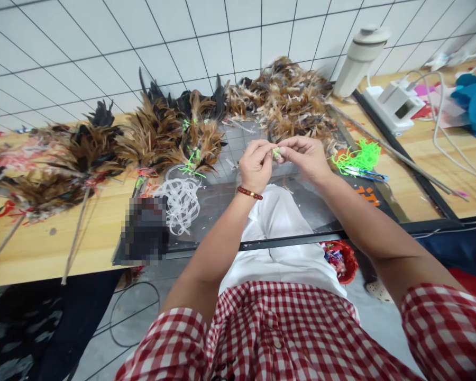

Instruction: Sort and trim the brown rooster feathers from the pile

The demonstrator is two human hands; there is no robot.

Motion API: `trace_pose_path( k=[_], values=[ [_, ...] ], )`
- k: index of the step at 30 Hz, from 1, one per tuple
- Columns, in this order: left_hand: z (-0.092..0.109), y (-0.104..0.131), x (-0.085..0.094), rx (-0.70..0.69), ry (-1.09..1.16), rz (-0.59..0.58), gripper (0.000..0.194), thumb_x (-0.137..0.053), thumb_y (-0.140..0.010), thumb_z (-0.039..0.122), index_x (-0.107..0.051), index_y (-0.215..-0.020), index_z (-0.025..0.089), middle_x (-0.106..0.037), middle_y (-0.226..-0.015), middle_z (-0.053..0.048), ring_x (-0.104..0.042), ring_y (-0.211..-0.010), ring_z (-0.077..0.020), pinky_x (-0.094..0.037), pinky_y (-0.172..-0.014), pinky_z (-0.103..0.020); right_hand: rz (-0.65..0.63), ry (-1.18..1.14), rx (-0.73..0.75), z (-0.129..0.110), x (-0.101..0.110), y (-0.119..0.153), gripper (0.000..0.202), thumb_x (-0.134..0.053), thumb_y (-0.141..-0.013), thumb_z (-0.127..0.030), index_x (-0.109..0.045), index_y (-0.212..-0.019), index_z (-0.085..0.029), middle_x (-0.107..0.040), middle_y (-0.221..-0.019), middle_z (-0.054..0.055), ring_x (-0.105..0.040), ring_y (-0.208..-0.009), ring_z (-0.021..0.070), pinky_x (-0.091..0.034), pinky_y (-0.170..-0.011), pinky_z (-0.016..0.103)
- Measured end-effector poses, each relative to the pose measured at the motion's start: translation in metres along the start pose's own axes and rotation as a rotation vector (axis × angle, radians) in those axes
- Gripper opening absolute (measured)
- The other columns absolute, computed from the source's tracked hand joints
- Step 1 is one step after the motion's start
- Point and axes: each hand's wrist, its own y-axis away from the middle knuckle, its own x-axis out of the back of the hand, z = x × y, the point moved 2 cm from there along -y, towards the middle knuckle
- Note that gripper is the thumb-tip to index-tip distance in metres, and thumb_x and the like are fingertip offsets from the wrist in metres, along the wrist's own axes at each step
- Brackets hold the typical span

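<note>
My left hand (256, 164) and my right hand (307, 156) meet over the glass-topped frame, fingertips pinched together. Between them is a small pale piece with green string (276, 152) on it; most of it is hidden by the fingers. A pile of loose bright green string (359, 157) lies right of my right hand, with blue-handled tweezers or snips (367, 174) across its near side. Left of my left hand is a tangle of clear plastic strips (178, 201). Beyond the hands spreads a heap of brown feathers (297, 100). Feather bunches with green ties (200, 143) lie at the left.
Larger feather bunches on sticks (77, 227) lie along the wooden table (103, 254) to the left. A bottle (359, 61), a power strip with chargers (396, 103), cables and blue fabric (474, 103) are at the right. Below the edge sits a red basket (351, 264).
</note>
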Motion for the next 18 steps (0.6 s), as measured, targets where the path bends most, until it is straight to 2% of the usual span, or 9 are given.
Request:
trace_pose_path(
  k=[4, 6, 9, 12, 15, 18],
  values=[
    [0.001, 0.001, -0.002, 0.02, 0.015, -0.009, 0.01, -0.073, -0.089, 0.026, -0.077, -0.08, 0.025, -0.073, -0.097, -0.006, -0.069, -0.101, -0.0184, -0.054, -0.097, -0.031, -0.04, 0.054, -0.005, 0.002, 0.004, -0.001, 0.061, -0.089, -0.061, -0.077, -0.064, -0.078, -0.023, -0.064, -0.069, 0.0, -0.057, -0.061, 0.013, -0.053, -0.062, 0.03],
    [-0.004, -0.001, -0.002, 0.062, 0.056, 0.04, 0.012, -0.075, -0.087, 0.024, -0.075, -0.075, 0.024, -0.072, -0.092, -0.004, -0.068, -0.095, -0.0167, -0.054, -0.092, -0.028, -0.022, 0.076, -0.005, 0.005, 0.006, -0.003, 0.063, -0.085, -0.064, -0.08, -0.058, -0.079, -0.025, -0.059, -0.068, -0.002, -0.053, -0.061, 0.0124, -0.049, -0.06, 0.029],
    [-0.016, -0.005, -0.002, 0.199, 0.119, 0.158, 0.018, -0.076, -0.085, 0.017, -0.07, -0.068, 0.021, -0.067, -0.076, 0.0, -0.062, -0.076, -0.0117, -0.051, -0.077, -0.023, 0.031, 0.005, 0.021, 0.011, 0.006, -0.006, 0.061, -0.079, -0.072, -0.079, -0.049, -0.079, -0.026, -0.047, -0.065, -0.005, -0.045, -0.06, 0.0116, -0.042, -0.058, 0.027],
    [-0.025, -0.01, -0.003, 0.4, 0.204, 0.218, 0.022, -0.074, -0.083, 0.01, -0.067, -0.064, 0.019, -0.058, -0.059, 0.005, -0.052, -0.058, -0.0074, -0.042, -0.062, -0.02, -0.001, -0.147, 0.013, 0.016, 0.0, -0.006, 0.06, -0.084, -0.071, -0.072, -0.046, -0.078, -0.025, -0.039, -0.066, -0.006, -0.04, -0.058, 0.0102, -0.036, -0.057, 0.025],
    [-0.025, -0.012, -0.004, 0.551, 0.297, 0.254, 0.021, -0.074, -0.081, 0.01, -0.064, -0.063, 0.018, -0.056, -0.053, 0.006, -0.048, -0.05, -0.0058, -0.038, -0.056, -0.019, -0.063, -0.237, -0.035, 0.017, -0.009, -0.003, 0.06, -0.089, -0.068, -0.066, -0.046, -0.078, -0.024, -0.037, -0.066, -0.007, -0.038, -0.058, 0.0093, -0.034, -0.058, 0.025],
    [-0.019, -0.013, -0.002, 0.581, 0.335, 0.273, 0.023, -0.073, -0.082, 0.01, -0.062, -0.063, 0.017, -0.056, -0.052, 0.006, -0.048, -0.049, -0.0053, -0.039, -0.055, -0.019, -0.076, -0.269, -0.054, 0.015, -0.012, -0.001, 0.06, -0.089, -0.068, -0.065, -0.046, -0.078, -0.024, -0.037, -0.066, -0.007, -0.037, -0.057, 0.0089, -0.032, -0.059, 0.025]
  ],
)
